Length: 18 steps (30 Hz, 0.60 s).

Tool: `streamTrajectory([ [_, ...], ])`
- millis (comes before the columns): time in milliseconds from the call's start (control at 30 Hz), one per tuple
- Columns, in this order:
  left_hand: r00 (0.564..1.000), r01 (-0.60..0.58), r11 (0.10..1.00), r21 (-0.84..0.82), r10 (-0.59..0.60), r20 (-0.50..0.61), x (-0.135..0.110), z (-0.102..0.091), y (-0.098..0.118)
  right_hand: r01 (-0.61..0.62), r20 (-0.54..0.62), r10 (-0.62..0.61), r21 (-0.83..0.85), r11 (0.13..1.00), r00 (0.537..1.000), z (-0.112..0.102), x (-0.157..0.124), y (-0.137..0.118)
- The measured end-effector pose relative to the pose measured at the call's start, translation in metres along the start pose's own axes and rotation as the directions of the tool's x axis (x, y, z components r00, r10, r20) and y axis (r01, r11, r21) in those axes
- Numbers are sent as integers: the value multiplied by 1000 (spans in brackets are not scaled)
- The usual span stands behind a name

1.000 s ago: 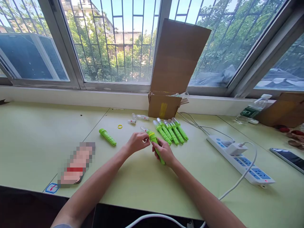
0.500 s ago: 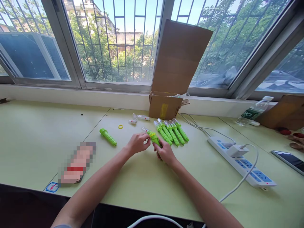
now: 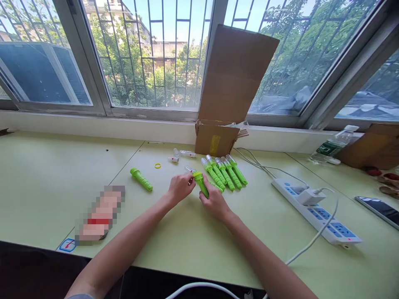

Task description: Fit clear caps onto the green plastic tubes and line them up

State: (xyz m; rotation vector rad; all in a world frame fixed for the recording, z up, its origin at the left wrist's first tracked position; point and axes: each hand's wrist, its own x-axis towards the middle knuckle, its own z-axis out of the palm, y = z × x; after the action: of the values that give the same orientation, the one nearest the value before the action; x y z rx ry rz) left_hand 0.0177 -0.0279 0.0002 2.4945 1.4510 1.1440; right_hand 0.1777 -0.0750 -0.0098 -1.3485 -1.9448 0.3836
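My right hand [image 3: 215, 201] is closed around a ribbed green flashlight-like handle [image 3: 204, 190], its wide head tilted up and away from me. A yellow ring [image 3: 197, 175] sits at the rim of that head. The fingers of my left hand [image 3: 181, 187] are pinched at the ring's left side; their tips are partly hidden. Just behind lies another green stick with a clear tip [image 3: 188, 168], mostly covered by my hands. Several green sticks with clear caps [image 3: 229, 174] lie side by side to the right. A single green handle [image 3: 141, 179] without a cap rests at the left.
A loose yellow ring [image 3: 157, 165] and clear capped pieces [image 3: 188, 154] lie farther back. Behind them stands an open cardboard box [image 3: 215, 139]. A white power strip [image 3: 318, 211] with cables, a phone [image 3: 378, 211] and a water bottle [image 3: 335, 145] are at the right.
My right hand has turned the green handle more upright and drawn it slightly left, so its body shows more. My left fingers stay at its head.
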Motion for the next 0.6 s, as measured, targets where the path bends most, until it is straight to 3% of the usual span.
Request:
streamTrajectory([
  [200, 997, 73, 990, -118, -73, -1, 1, -1, 1, 5, 25, -6, 11, 1000, 1000, 4, -1, -2],
  [600, 995, -102, 993, 53, 101, 17, 0, 0, -2, -93, 6, 93, 74, 993, 996, 2, 1, 0],
])
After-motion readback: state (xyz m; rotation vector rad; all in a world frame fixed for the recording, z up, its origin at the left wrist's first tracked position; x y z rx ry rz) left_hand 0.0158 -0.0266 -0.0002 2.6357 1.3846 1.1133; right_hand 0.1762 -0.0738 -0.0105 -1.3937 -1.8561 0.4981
